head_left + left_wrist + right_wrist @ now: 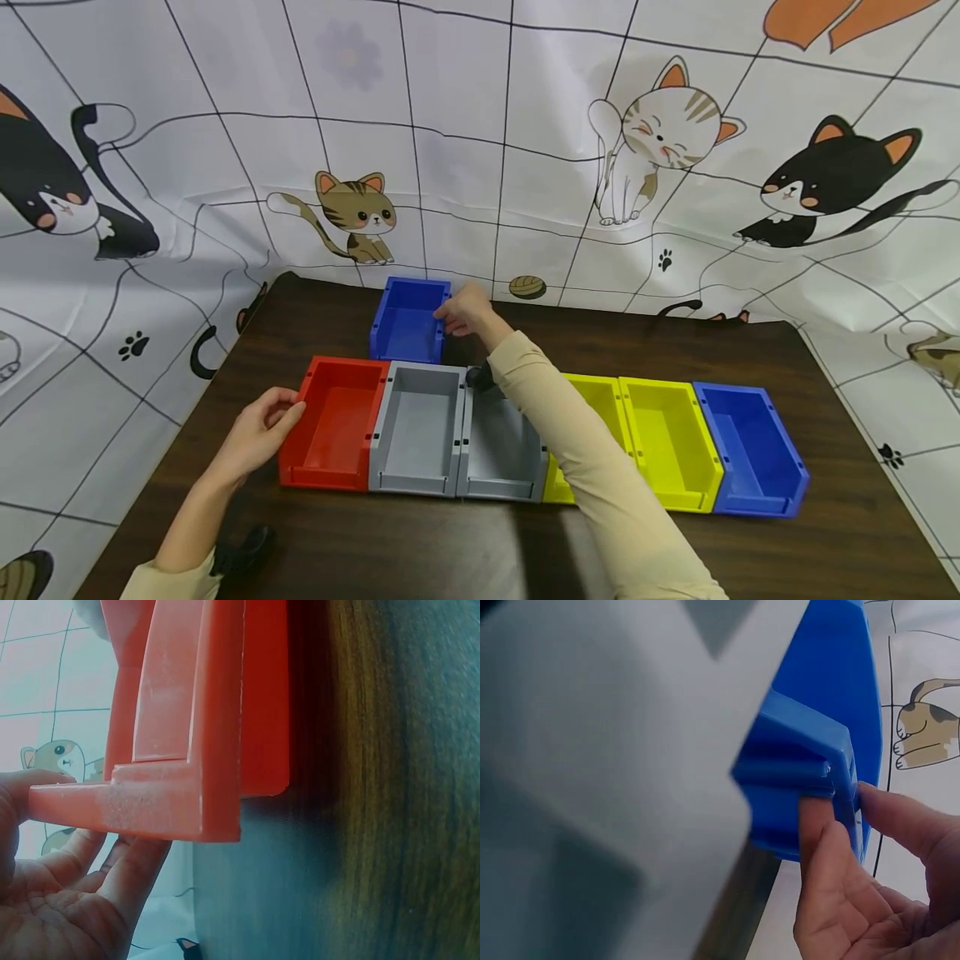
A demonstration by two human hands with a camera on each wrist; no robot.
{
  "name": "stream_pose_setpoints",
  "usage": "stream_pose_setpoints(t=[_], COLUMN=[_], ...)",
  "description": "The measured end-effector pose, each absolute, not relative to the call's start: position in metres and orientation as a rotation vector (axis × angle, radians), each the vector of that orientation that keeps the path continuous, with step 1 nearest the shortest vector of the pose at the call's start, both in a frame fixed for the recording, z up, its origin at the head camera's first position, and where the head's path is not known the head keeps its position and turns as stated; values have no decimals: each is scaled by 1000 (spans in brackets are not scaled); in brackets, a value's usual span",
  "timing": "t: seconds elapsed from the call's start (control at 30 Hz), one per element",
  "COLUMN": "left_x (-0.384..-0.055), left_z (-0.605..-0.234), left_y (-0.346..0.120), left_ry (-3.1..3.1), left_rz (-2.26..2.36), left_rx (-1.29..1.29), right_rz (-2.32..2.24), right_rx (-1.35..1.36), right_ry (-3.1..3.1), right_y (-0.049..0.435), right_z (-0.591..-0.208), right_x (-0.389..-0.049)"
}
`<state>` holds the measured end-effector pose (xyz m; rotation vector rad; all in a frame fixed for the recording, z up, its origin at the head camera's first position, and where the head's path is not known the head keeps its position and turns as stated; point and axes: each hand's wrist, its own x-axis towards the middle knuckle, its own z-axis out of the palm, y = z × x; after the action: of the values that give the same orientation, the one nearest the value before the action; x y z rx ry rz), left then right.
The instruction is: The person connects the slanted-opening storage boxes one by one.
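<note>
In the head view, my left hand [255, 433] pinches the left wall of an open-topped red bin [341, 421], which forms the left end of a row. The left wrist view shows the red wall [169, 690] between the thumb and fingers [135, 881]. Behind the row, at the back of the table, a blue bin [408, 329] stands with its front near the red and grey bins. My right hand [467, 310] pinches its right wall; the right wrist view has the thumb on one face of the blue wall [840, 746] and fingers on the other.
Two grey bins [420, 425], two yellow bins [667, 433] and another blue bin [757, 446] continue the row rightward on the dark wooden table [360, 542]. The right sleeve [577, 442] crosses over a grey and a yellow bin. A cat-print curtain [465, 183] hangs behind.
</note>
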<state>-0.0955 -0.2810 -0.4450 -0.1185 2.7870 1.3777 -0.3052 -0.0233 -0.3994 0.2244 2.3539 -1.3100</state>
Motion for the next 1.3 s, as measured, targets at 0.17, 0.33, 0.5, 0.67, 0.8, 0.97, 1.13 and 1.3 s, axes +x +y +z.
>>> stream_pose_setpoints(t=[0.17, 0.33, 0.5, 0.67, 0.8, 0.97, 1.13, 1.3], left_x=[-97, -98, -98, -97, -97, -97, -96, -94], left_z=[-444, -443, -443, -442, -442, -442, -443, -442], left_y=[-279, -278, -278, -278, -278, -278, -279, -279], left_ry=[2766, 2756, 2754, 2765, 2767, 2764, 2782, 2788], left_rz=[1383, 1390, 1390, 1378, 1384, 1376, 1373, 1368], left_rx=[-125, -120, -117, -117, -115, -123, -116, -116], right_rz=[-1275, -1239, -1319, -1435, -1476, -1469, -1434, -1407], right_rx=[267, 261, 266, 206, 172, 142, 107, 63], right_ry=[2417, 2504, 2526, 2456, 2415, 2424, 2464, 2499], right_y=[-24, -21, -11, 5, 21, 41, 58, 79], right_z=[-402, -398, -387, -368, -352, -339, -330, -321], right_x=[-312, -313, -313, -314, -314, -315, -314, -308])
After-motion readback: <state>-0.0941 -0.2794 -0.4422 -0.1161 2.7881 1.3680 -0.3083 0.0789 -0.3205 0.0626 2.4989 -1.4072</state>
